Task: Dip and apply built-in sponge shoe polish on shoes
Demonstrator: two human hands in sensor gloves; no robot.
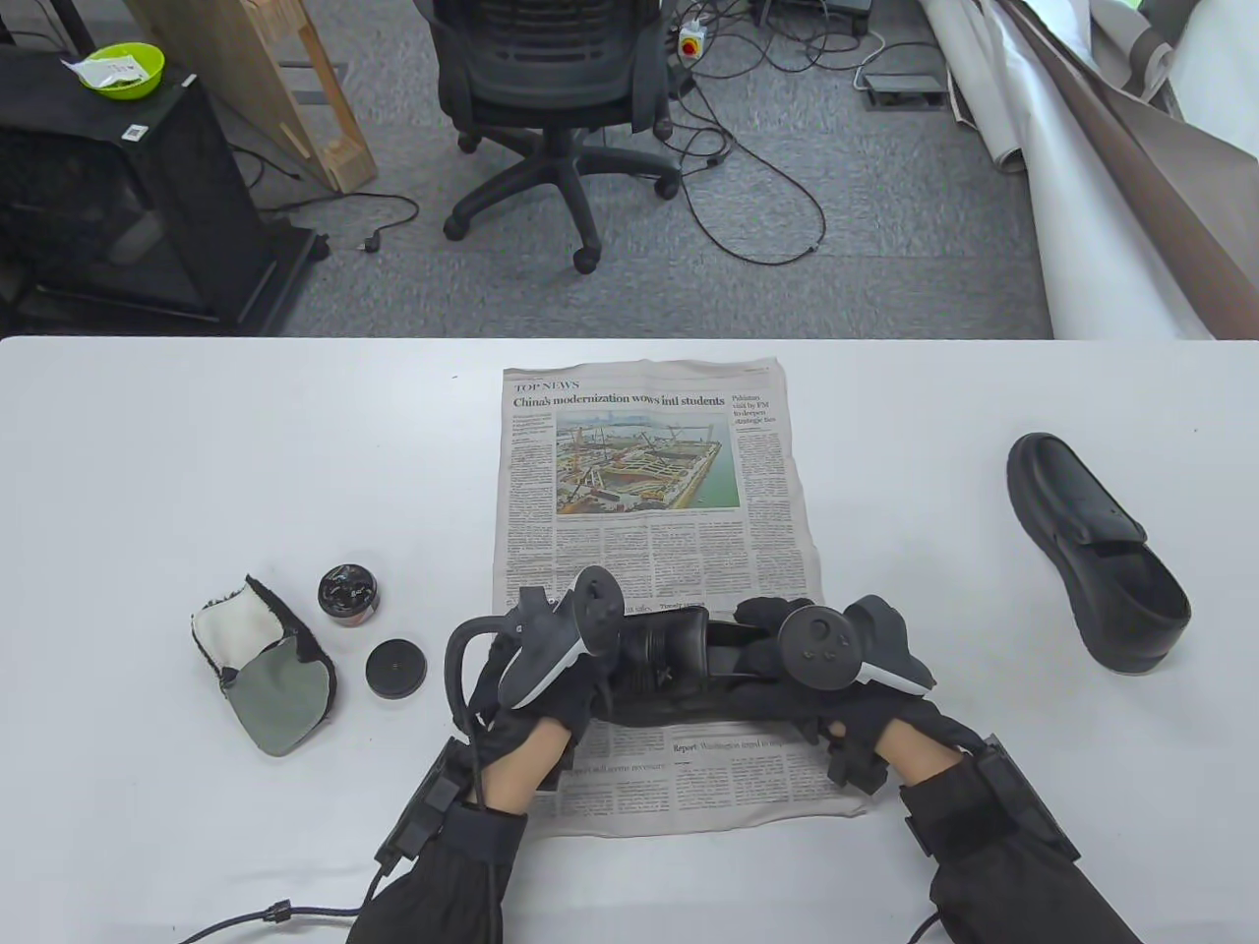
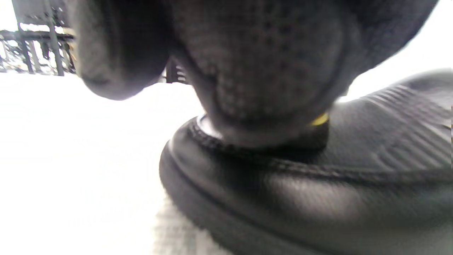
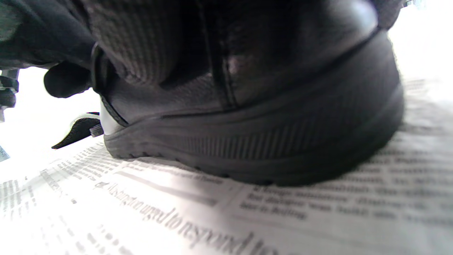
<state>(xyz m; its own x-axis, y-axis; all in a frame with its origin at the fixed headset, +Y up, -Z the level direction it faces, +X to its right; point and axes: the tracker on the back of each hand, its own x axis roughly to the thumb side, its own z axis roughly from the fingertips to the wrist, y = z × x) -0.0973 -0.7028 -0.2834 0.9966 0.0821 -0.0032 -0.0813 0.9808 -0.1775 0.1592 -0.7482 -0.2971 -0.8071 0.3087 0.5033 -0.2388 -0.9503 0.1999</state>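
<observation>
With the left hand (image 1: pixel 536 678) pressing something small, seemingly the sponge, onto the toe of the shoe (image 1: pixel 679 654) on the newspaper (image 1: pixel 649 472), and the right hand (image 1: pixel 836 678) clamped on its heel, even strokes would suit.

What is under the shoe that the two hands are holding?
A newspaper lies flat under the shoe; the right wrist view shows the sole resting on its print. The left hand and right hand cover the shoe's ends, hiding the paper there.
</observation>
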